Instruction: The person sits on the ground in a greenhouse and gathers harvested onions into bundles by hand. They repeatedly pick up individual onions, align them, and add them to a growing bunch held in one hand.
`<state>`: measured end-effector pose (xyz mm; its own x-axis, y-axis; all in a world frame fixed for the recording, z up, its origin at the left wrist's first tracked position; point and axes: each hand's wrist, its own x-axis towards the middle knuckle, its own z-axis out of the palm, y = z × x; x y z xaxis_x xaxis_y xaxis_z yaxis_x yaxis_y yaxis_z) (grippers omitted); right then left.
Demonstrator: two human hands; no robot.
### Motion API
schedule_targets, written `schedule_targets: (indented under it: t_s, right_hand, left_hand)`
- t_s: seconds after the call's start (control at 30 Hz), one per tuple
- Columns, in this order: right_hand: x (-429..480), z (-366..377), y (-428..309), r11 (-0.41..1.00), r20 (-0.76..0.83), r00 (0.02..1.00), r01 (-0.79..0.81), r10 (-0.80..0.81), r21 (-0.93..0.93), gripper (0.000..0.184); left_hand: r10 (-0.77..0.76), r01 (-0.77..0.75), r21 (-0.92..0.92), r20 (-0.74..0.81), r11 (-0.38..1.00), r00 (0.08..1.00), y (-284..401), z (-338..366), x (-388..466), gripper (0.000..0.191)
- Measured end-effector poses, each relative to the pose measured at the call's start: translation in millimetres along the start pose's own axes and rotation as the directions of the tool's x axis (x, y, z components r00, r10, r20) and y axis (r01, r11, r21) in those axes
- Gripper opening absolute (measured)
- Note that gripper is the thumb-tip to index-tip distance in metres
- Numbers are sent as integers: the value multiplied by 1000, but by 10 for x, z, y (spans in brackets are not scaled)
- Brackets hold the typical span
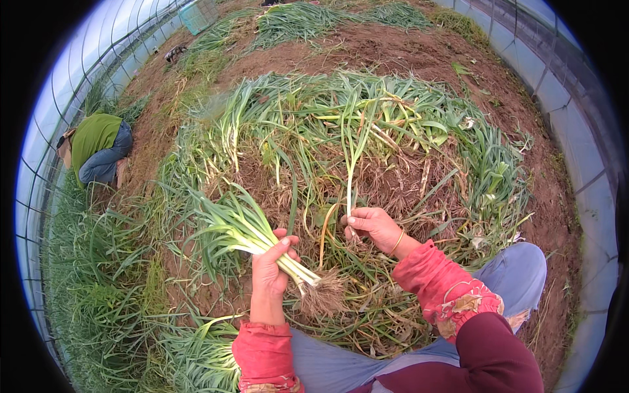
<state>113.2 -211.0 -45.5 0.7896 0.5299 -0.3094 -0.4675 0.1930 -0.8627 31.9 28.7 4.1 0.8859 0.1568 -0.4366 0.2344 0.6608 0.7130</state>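
Note:
A bunch of green onions or leeks [260,240] is gripped in my left hand [270,267]. Its leaves point to the upper left, and the brown roots [324,294] hang out toward the lower right. Between the thumb and fingers of my right hand [376,228] is a single stalk [350,182], held upright by its white base near the roots. Before me lies a broad heap of pulled green stalks [304,110], roots facing my side. Trimmed leaves and dry scraps [373,314] cover the ground between my hands and knees.
At the left, a person in a green top [98,142] bends low beside growing plants [93,275]. More bundled stalks [206,353] lie by my left sleeve. Farther off are another pile [300,22] and a turquoise crate [198,17]. Plastic greenhouse walls [580,152] curve along both sides.

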Motion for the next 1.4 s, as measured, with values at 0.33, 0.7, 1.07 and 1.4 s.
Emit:
schedule_targets:
  t_s: [0.33, 0.7, 1.07, 1.4]
  right_hand:
    - [-788, 518, 599, 954, 246, 956, -85, 159, -286, 14]
    - [-829, 485, 477, 819, 324, 915, -10, 239, -574, 24]
    - [-570, 566, 673, 884, -140, 976, -212, 168, -418, 17]
    - [-1801, -39, 850, -239, -128, 787, 26, 603, -971, 35]
  left_hand:
    - [-90, 69, 316, 54, 946, 994, -269, 91, -34, 36]
    - [-93, 60, 410, 62, 910, 994, -364, 65, -101, 24]
    - [60, -114, 392, 146, 913, 987, -200, 30, -233, 25]
    - [230, -235, 289, 52, 928, 972, 54, -2, -175, 32]
